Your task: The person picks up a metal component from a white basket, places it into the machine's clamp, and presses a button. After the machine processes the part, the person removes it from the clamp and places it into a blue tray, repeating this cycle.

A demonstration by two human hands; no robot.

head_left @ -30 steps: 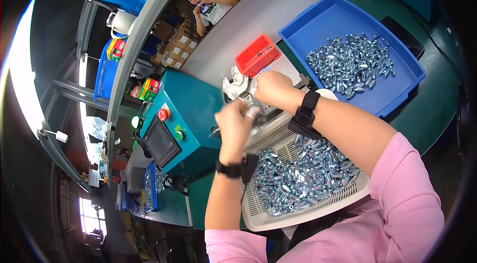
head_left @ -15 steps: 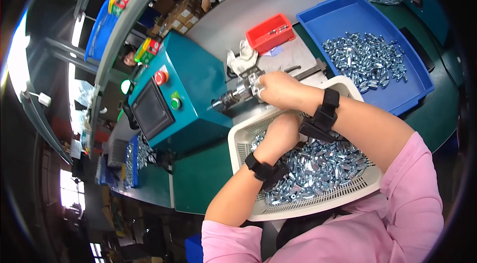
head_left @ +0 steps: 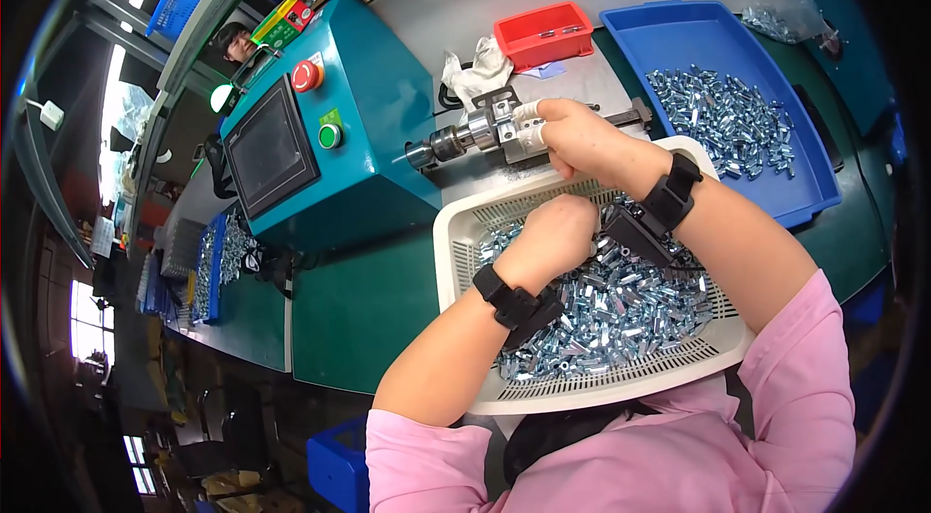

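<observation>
My right hand point(head_left: 592, 143), with pale coverings on its fingertips, is at the metal clamping fixture point(head_left: 504, 125) beside the machine's chuck point(head_left: 436, 146). Its fingers are bent against the fixture, and whatever they pinch is hidden. Below it, my left hand point(head_left: 558, 230) is curled closed over the cream plastic basket point(head_left: 448, 266); its fingertips and anything in them are out of sight. Heaped in the basket are many small shiny hexagonal metal sleeves point(head_left: 621, 319). Each wrist wears a black strapped device.
The teal machine point(head_left: 383, 77) carries a dark screen, a red knob and a green button. Behind the fixture are a red bin point(head_left: 545, 36) and a white cloth point(head_left: 475, 72). A blue tray point(head_left: 693, 33) of metal sleeves stands at the right. Other people are beyond the bench.
The view has shifted, so the machine sits further left and higher. My right hand's covered fingertips now show at the fixture. My left hand stays closed over the basket.
</observation>
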